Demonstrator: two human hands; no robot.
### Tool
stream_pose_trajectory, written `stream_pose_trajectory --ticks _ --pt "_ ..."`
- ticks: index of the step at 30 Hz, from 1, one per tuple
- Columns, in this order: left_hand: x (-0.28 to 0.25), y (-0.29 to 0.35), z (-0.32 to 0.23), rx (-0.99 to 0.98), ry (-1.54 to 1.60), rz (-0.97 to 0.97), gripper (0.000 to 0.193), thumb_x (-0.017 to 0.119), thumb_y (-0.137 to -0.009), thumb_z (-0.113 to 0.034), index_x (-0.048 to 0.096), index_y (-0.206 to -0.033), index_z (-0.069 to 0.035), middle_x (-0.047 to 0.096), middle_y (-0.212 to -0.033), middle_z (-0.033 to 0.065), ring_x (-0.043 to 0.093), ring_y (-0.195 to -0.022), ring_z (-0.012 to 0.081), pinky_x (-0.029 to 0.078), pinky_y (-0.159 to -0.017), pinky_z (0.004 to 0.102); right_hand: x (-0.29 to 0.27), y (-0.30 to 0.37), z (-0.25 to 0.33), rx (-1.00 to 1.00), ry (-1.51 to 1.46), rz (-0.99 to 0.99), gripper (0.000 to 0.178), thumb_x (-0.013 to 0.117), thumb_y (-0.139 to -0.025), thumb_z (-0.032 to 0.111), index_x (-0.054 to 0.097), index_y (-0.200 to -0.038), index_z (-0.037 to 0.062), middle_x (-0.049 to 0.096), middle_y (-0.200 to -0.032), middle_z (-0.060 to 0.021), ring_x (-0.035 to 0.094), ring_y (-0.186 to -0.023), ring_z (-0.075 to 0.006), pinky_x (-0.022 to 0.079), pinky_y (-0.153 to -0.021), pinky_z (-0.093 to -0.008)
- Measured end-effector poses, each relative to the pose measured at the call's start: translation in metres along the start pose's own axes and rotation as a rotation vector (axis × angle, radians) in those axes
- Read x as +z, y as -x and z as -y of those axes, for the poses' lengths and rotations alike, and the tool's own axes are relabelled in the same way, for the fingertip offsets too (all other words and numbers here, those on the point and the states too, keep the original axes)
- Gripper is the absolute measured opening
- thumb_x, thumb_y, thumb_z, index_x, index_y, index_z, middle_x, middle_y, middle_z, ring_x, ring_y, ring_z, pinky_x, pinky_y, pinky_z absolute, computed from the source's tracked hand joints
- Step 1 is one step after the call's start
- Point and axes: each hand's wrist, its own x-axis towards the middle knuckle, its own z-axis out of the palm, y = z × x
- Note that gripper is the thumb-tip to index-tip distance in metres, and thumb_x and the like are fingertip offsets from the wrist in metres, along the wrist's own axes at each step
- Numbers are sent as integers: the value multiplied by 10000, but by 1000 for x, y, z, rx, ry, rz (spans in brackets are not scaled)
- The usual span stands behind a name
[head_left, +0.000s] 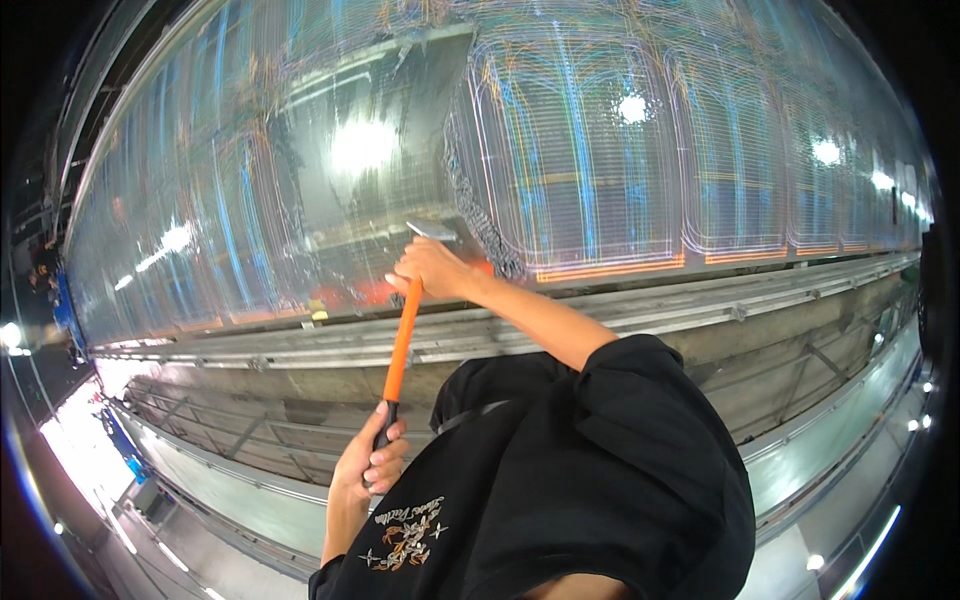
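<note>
A long-handled scraper (403,345) with an orange shaft slants up and away from my body. My left hand (372,455) is wrapped round its black grip at the near end. Higher up, near the head, my right hand (430,268) grasps the shaft. The scraper's pale metal blade (432,232) shows just beyond my right fingers, over a bare shiny patch (370,195) of a large glossy panel. I cannot tell whether the blade touches it. Right of the patch runs a crumpled grey ridge of peeled material (470,195), bordering the area patterned with fine coloured lines (580,170).
A metal rail (560,325) runs along the panel's near edge, in front of me. Below it lies a recessed strip with metal framing (240,430). Bright lamp reflections (633,108) spot the panel. Daylight comes from an opening (85,460) at the lower left.
</note>
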Motion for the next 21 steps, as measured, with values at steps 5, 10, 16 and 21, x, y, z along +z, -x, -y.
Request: stream_pose_trajectory --ticks 5,10,16,21 --pt "-39 2 85 -19 -324 -173 474 444 -1037 -561 475 -833 -135 363 -511 -74 268 -319 38 222 -287 209 18 113 66 73 38 45 413 608 -945 306 551 -588 106 586 -610 -60 573 -675 -275 421 -719 -410" --pt "-44 -16 116 12 -523 -145 515 427 -1030 -596 480 -813 -133 370 -517 -85 253 -330 43 205 -319 210 6 157 79 88 98 -127 368 677 -906 197 543 -577 100 535 -559 -49 547 -605 -246 425 -663 -385" --pt "-11 -12 97 -35 -682 -193 513 426 -1037 -581 464 -807 -123 355 -515 -80 271 -329 43 220 -320 216 -1 154 55 9 107 -184 360 687 -888 138 512 -576 98 488 -537 -50 497 -532 -244 399 -572 -375" --pt "24 -14 39 -83 -493 -93 484 448 -1050 -524 435 -831 -93 346 -510 -54 312 -330 62 278 -305 244 -22 104 19 -44 102 -278 375 674 -888 114 480 -567 98 454 -516 -49 464 -482 -250 373 -509 -370"
